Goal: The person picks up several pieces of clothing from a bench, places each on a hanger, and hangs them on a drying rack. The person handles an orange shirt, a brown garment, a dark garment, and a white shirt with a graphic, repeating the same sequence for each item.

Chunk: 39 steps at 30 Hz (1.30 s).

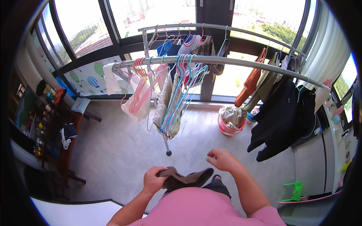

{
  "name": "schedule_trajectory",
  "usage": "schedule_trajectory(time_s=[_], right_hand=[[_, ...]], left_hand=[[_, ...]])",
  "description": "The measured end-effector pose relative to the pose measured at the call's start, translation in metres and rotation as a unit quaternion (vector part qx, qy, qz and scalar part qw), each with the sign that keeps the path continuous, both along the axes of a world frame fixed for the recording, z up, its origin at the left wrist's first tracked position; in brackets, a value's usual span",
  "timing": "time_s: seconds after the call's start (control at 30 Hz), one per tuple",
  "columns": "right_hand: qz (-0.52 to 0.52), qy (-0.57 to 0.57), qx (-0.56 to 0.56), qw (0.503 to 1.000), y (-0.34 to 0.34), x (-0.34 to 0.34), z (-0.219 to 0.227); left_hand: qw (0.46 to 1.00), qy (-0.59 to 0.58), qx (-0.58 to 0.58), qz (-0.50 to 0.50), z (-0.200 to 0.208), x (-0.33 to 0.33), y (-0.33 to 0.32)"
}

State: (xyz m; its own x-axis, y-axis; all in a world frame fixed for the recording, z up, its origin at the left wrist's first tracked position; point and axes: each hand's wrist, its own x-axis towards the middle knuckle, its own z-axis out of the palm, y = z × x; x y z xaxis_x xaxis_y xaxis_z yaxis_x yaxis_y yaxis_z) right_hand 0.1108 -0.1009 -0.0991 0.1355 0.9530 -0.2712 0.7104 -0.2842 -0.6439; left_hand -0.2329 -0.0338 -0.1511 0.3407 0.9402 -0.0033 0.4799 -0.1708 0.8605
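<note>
My left hand [154, 180] is closed on one end of a dark brown garment [184, 179], which sags in front of my pink shirt. Its cut does not show in these folds. My right hand [223, 160] hovers to the right above the garment's other end, apart from it. Its fingers are bent, with a small gap to the thumb, and nothing shows between them. Ahead of both hands, pink hangers [139, 88] and blue hangers [184, 94] hang bunched on the near rail [226, 61] of a metal drying rack.
Black clothes [283, 116] and an orange garment [250, 79] hang at the right. Below stands a pink bucket [228, 130] with cloth in it. A rack leg [168, 150] meets the floor ahead. A wooden bench [73, 147] is at left, a green stool [296, 191] at right.
</note>
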Motion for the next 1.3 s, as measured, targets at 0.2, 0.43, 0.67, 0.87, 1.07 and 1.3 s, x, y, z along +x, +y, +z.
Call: schedule_trajectory(time_s=[0.2,0.43,0.67,0.87,1.07,1.3], right_hand=[[-0.168,0.325,0.228,0.902,0.158,-0.003,0.07],[-0.194,0.473,0.198,0.837,0.24,0.015,0.072],[-0.142,0.491,0.25,0.823,0.192,0.038,0.106],[-0.148,0.325,0.236,0.904,0.078,0.076,0.087],[-0.186,0.168,0.263,0.932,-0.014,0.148,0.036],[-0.131,0.373,0.406,0.824,-0.077,0.145,0.079]], left_hand=[[0.994,0.032,0.099,0.04,0.015,0.017,-0.017],[0.976,0.046,0.113,0.182,0.014,-0.008,-0.034],[0.963,-0.027,0.071,0.258,0.001,0.011,-0.043],[0.974,0.012,0.084,0.211,0.021,0.043,-0.029],[0.984,0.098,0.14,0.043,0.077,0.137,0.018],[0.976,0.131,0.167,-0.041,0.146,0.211,0.052]])
